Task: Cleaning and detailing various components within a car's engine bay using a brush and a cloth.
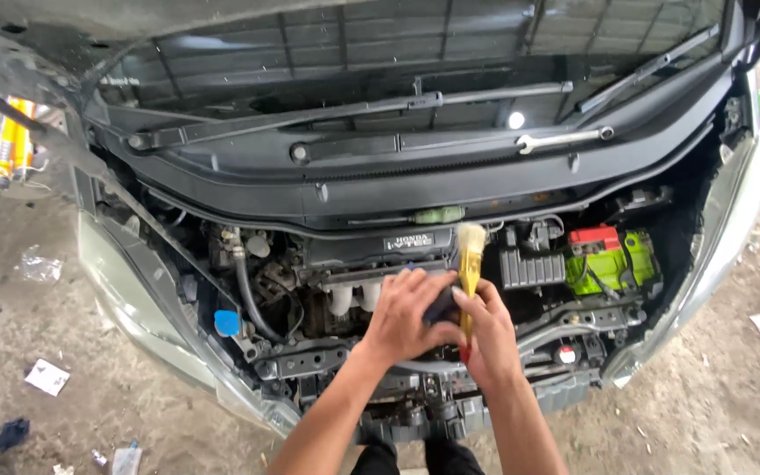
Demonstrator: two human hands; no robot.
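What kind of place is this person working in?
Probably a car repair yard or a simple workshop. A car's engine bay stands open, a wrench lies near the wipers, and the right hand holds a yellow brush beside the left hand. The dirt ground is littered.

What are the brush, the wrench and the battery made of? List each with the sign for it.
Brush: glossy yellow handle, probably plastic or painted wood; pale, frayed bristles, natural or synthetic, held in the right hand.
Wrench: bright silvery metal, likely plated steel, catching the light.
Battery: smooth green plastic casing with a red plastic cover on top.
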